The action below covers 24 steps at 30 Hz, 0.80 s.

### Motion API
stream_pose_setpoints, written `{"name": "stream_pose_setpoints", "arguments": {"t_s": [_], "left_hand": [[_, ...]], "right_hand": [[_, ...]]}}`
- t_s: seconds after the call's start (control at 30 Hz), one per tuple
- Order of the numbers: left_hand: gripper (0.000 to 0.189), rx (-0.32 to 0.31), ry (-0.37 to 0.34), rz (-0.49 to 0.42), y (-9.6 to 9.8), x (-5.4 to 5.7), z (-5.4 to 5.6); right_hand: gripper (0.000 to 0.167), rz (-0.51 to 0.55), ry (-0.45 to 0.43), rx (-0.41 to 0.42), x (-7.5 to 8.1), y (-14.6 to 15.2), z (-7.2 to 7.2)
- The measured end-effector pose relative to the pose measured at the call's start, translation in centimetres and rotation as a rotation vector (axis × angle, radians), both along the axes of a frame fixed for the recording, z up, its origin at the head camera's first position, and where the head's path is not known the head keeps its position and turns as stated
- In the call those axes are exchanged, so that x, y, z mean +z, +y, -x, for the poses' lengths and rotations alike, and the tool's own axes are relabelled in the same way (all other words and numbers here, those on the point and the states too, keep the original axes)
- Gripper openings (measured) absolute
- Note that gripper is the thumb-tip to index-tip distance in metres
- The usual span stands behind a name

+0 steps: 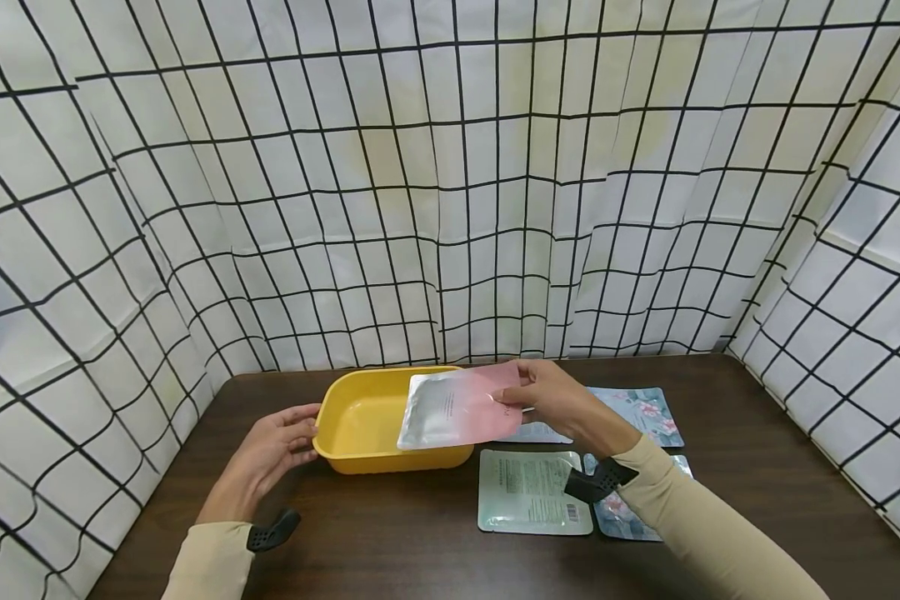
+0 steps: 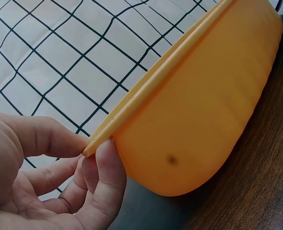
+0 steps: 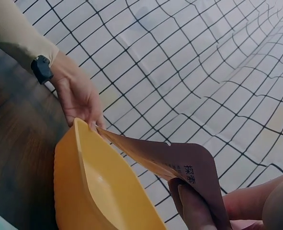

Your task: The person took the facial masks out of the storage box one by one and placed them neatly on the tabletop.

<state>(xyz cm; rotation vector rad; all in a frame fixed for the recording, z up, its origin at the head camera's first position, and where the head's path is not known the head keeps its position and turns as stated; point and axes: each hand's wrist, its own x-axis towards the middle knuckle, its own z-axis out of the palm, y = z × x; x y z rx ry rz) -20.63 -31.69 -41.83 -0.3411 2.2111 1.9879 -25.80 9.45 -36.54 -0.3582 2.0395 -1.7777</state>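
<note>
A yellow plastic basin (image 1: 360,423) stands on the table. At its left end my left hand (image 1: 279,442) pinches the rim between thumb and fingers, which shows closely in the left wrist view on the basin (image 2: 194,110). My right hand (image 1: 562,404) grips one end of a pink and silver sheet mask packet (image 1: 453,408). This flat packet is held tilted above the right part of the basin. In the right wrist view the packet (image 3: 194,163) appears nearly edge-on, with the thumb on its near side.
To the right of the basin lie a pale green packet (image 1: 532,492), a blue floral packet (image 1: 645,412) and another floral packet (image 1: 626,517) partly under the right forearm. A further pale packet (image 1: 536,434) is partly hidden. White grid-patterned curtains (image 1: 450,208) surround the brown table (image 1: 390,533).
</note>
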Motion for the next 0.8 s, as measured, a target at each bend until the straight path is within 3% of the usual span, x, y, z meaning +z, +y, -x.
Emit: {"name": "stream_pose_setpoints", "arguments": {"t_s": [0.23,0.4,0.53,0.8], "left_hand": [[0.056,0.003,0.001,0.006,0.1,-0.1,0.0],[0.054,-0.001,0.001,0.000,0.0,-0.1,0.1],[0.053,-0.005,-0.002,-0.008,0.0,-0.1,0.1],[0.053,-0.001,-0.002,-0.019,-0.1,-0.2,0.1]], "right_hand": [[0.043,-0.015,-0.009,-0.008,0.1,2.9,-2.0],[0.051,0.010,-0.030,0.035,-0.2,4.7,-3.6],[0.055,0.056,-0.051,0.087,-0.6,5.9,-5.1],[0.053,0.086,-0.135,0.105,-2.3,7.6,-8.2]]}}
